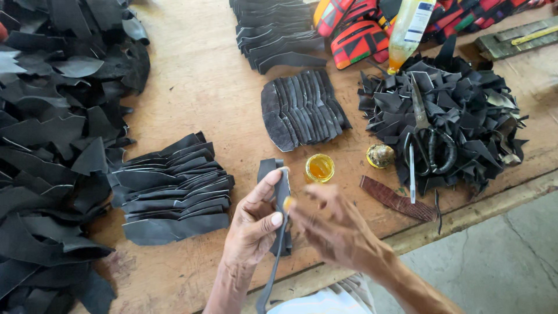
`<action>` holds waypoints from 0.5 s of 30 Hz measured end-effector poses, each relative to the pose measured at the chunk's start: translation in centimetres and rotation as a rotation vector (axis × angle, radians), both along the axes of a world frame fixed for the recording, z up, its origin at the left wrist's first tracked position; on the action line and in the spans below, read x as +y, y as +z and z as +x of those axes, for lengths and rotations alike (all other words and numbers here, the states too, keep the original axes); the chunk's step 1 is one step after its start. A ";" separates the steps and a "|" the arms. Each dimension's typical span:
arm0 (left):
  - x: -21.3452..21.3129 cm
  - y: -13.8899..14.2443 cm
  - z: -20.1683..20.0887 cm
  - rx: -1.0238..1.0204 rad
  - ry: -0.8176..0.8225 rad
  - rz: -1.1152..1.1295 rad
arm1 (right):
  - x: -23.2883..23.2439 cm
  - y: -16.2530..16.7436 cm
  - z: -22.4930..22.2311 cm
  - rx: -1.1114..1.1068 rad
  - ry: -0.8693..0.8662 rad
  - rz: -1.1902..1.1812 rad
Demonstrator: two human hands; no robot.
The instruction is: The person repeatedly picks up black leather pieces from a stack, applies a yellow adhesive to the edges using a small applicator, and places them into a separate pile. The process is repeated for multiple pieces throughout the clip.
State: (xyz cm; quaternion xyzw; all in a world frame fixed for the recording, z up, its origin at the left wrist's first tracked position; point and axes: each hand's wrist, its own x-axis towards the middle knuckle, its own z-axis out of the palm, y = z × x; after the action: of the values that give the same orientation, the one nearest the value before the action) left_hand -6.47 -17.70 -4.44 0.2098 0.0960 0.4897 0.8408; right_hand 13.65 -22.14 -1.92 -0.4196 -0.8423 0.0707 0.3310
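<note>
Pinching a dark leather strip (pixel 281 200) between thumb and curled fingers, the left hand (pixel 254 225) holds it upright just nearer the person than the small open pot of yellow glue (pixel 319 168), which serves here as the landmark. The right hand (pixel 332 227) is blurred with motion; its fingers are loosely spread, a yellow-smeared fingertip touching the strip's edge, and it grips nothing that can be made out. The strip is black-grey, narrow and long, matte, its lower end trailing down past the table edge (pixel 476 212) towards the person's lap.

Left of the pot lies a fanned stack of cut leather pieces (pixel 174 195), and further left a large loose heap of black leather (pixel 52 145). Beyond the pot sits a neat overlapping row of curved pieces (pixel 302 107). Right of the pot is the pot's lid (pixel 380 155), then a pile of black offcuts (pixel 459 110) with scissors (pixel 430 139) and a pen (pixel 412 174) resting on it. A brown textured strip (pixel 397 199) lies just right of the pot, near the table edge. A plastic bottle (pixel 410 29) stands far beyond the pot
</note>
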 end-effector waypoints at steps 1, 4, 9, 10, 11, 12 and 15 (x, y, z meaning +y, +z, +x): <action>-0.1 0.0 0.0 0.007 -0.009 0.011 | 0.5 0.1 0.0 0.029 0.001 -0.036; -0.6 0.2 -0.1 0.006 -0.041 0.016 | 1.9 0.5 0.3 0.109 -0.013 -0.135; -0.5 -0.3 -0.3 0.052 -0.003 -0.012 | 2.0 1.1 0.0 0.197 0.065 -0.179; -0.2 -0.6 -0.3 0.071 0.036 -0.003 | 1.8 1.0 -0.1 0.188 0.072 -0.191; 0.1 -1.0 -0.3 0.090 0.076 0.006 | 1.4 0.9 -0.3 0.178 0.080 -0.202; 0.2 -1.4 -0.3 0.109 0.113 0.012 | 1.0 0.8 -0.4 0.169 0.085 -0.216; 0.7 -2.5 -0.3 0.102 0.161 -0.004 | -0.1 0.2 -0.5 0.214 0.056 -0.213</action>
State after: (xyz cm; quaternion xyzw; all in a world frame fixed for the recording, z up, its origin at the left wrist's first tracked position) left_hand -6.73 -17.00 -6.94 0.2245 0.1562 0.5441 0.7932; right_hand 13.12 -22.21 -1.74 -0.4186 -0.8013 0.2131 0.3706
